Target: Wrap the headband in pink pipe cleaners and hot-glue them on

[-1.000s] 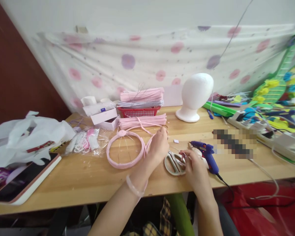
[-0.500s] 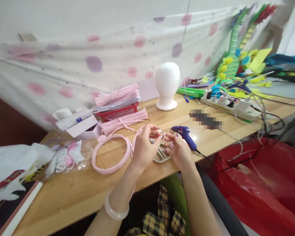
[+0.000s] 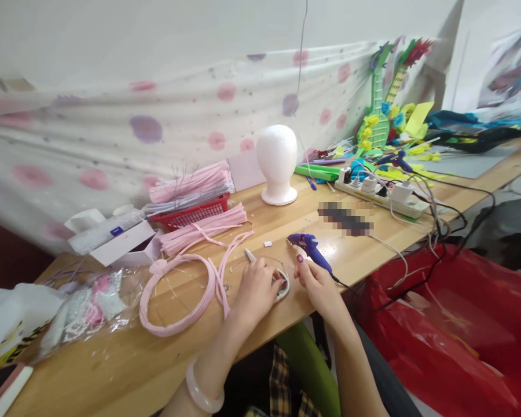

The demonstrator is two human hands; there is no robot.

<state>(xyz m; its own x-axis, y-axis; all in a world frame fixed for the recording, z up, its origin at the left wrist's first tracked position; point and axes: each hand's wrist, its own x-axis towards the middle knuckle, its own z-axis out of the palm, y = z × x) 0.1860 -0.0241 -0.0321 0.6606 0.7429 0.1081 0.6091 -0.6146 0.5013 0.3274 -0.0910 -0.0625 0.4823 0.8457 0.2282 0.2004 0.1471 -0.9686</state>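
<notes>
My left hand lies on the wooden table with its fingers curled round the beige scissors; the blade tip pokes out beyond the knuckles. My right hand sits just to the right, fingers pinched together by the scissors' handle, and what it pinches is hidden. A blue glue gun lies right behind the right hand. A pink wrapped ring with loose pink strips lies to the left of my left hand.
A bundle of pink strips, a red basket, a white box and a foam head stand further back. A power strip with cables sits right. Plastic bags lie left; a red bag hangs below the table edge.
Both hands have dropped from just above the table onto it. My left hand has let go of the pink strips and closed on the scissors. The view has swung right.
</notes>
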